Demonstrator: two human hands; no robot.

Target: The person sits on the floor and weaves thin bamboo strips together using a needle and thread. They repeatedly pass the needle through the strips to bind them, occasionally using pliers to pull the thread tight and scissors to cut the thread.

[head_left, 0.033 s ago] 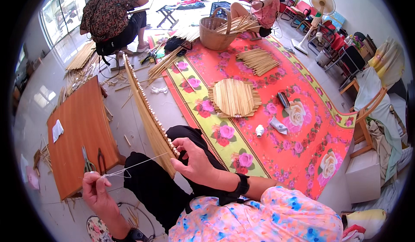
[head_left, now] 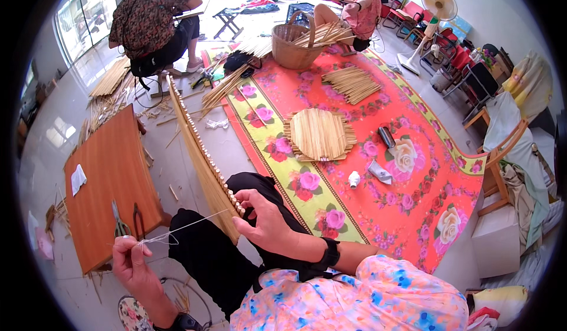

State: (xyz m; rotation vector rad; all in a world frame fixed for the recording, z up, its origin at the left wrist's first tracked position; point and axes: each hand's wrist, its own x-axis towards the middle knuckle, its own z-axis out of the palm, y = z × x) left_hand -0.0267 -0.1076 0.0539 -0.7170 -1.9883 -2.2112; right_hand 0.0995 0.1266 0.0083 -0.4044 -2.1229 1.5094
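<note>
Two hands worked one bamboo-stick panel (head_left: 201,153) resting on the lap. The right hand (head_left: 266,221) pinched its near end; the left hand (head_left: 131,263), left of the panel, gripped a taut white thread (head_left: 189,224). Beyond the panel lay a round bamboo mat (head_left: 319,135), then a wicker basket (head_left: 292,47).

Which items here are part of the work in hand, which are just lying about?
In use:
left hand pulling thin white thread
right hand gripping long mat of pale bamboo sticks

Lying about:
round bamboo-stick mat
woven wicker basket
loose bamboo stick bundle
orange wooden board
white standing fan
</note>
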